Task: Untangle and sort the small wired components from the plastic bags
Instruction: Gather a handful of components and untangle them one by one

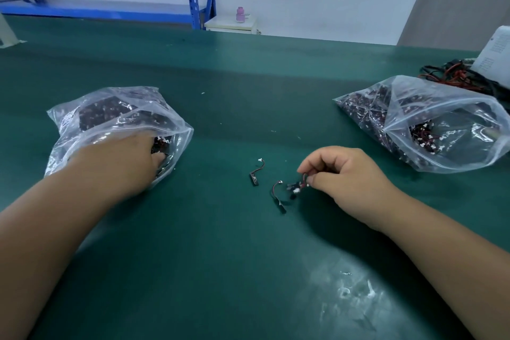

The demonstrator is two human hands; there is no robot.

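a tangled clump (296, 188) of small wired components sits low over the green tabletop (248, 270), pinched by its thin red-and-black leads between the thumb and curled fingertips of the right hand (350, 176). just to its left two single pieces lie on the tabletop, the nearer component (277, 196) almost touching the clump, the farther component (256, 172) clear of it. the left hand (124, 165) reaches into the mouth of the left bag (110, 116), its fingers hidden among the dark parts, so whether it grips anything cannot be told. the right bag (430, 124), also packed with components, lies open well off to the right, near a bundle of red and black cables (452, 76). the pieces look featherlight and limp in the wire, with stiff little black bodies and white plugs. the thin leads seem likely to snag or tear if tugged, so the rigid body or plug appears the safer hold while easing each one free.
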